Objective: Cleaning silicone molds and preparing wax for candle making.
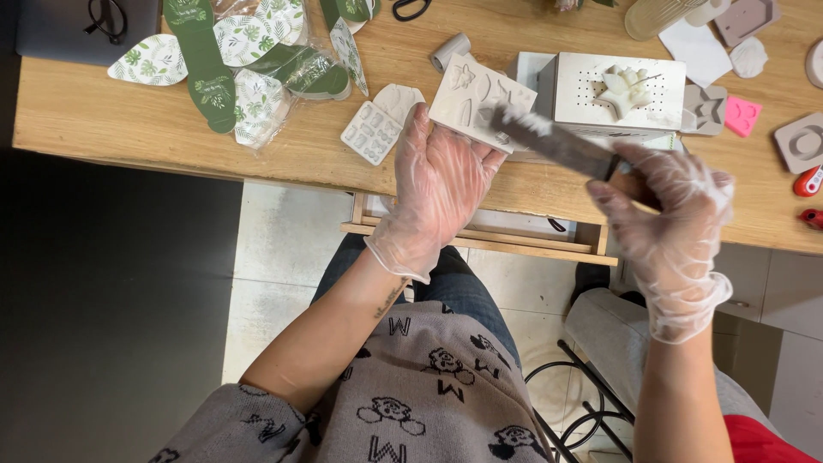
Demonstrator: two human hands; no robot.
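Observation:
My left hand (437, 184), in a clear plastic glove, holds a white square mould (476, 96) with leaf and flower cavities, tilted up over the wooden table's front edge (257, 146). My right hand (673, 210), also gloved, grips the handle of a grey spatula (553, 144). The blade is smeared with white plaster, and its tip touches the mould's right edge.
A white perforated box (583, 90) carrying a plaster leaf cast (624, 90) stands just behind the spatula. Several silicone moulds (370, 130) and green leaf-print packets (249, 60) lie to the left. More moulds, a pink one (742, 116), and red-handled tools (809, 182) lie at right.

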